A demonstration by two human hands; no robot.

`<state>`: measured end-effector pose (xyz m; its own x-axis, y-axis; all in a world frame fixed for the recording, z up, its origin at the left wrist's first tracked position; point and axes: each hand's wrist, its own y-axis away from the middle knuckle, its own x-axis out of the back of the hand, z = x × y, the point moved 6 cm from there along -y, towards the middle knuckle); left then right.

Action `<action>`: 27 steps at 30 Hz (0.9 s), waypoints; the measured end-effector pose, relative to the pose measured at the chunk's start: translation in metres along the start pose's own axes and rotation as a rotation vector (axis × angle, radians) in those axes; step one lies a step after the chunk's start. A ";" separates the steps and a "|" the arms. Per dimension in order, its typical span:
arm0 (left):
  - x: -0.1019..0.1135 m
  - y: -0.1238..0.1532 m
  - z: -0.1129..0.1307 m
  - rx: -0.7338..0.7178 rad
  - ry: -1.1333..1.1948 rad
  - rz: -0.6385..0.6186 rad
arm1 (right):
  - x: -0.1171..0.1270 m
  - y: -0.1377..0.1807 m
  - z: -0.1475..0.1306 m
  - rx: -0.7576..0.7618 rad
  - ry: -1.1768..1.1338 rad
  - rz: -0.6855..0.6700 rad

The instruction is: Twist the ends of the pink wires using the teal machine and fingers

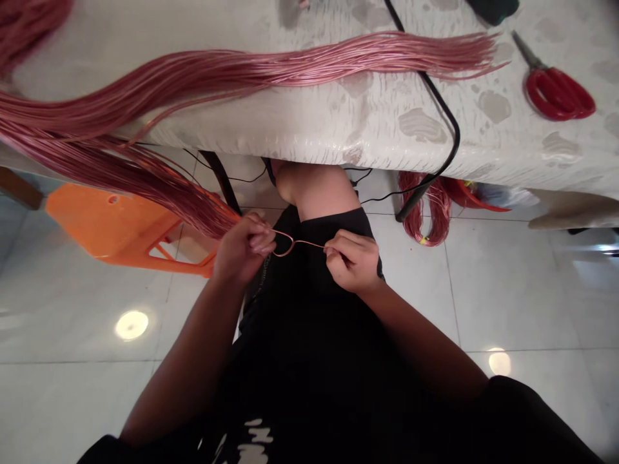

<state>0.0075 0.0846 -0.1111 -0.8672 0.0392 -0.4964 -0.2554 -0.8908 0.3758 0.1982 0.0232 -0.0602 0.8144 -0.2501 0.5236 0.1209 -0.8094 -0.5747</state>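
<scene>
Both hands are closed on one thin pink wire (294,243) above my lap. My left hand (244,247) pinches its left end, where the wire bends into a small loop. My right hand (353,260) pinches the straight right end. A thick bundle of pink wires (120,171) hangs from the table down to my left hand. More of the bundle (300,64) lies spread along the table top.
The table's white patterned cloth (387,122) hangs over the near edge. Red scissors (556,90) lie at the right. A black cable (447,122) drops over the edge. An orange stool (116,225) stands at the left, a red wire coil (430,209) on the tiled floor.
</scene>
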 end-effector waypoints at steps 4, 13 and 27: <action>0.029 -0.004 0.017 -0.058 0.026 0.058 | -0.001 0.000 0.002 -0.022 -0.035 0.015; 0.009 0.004 0.021 -0.201 -0.231 0.063 | -0.001 0.000 0.001 -0.006 -0.001 -0.027; -0.078 0.028 0.001 -0.397 -1.041 -0.101 | -0.003 0.002 0.005 -0.008 0.010 -0.004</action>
<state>0.0676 0.0570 -0.0608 -0.8325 0.3139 0.4565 -0.3519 -0.9360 0.0018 0.1988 0.0251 -0.0656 0.8080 -0.2525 0.5323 0.1197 -0.8143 -0.5679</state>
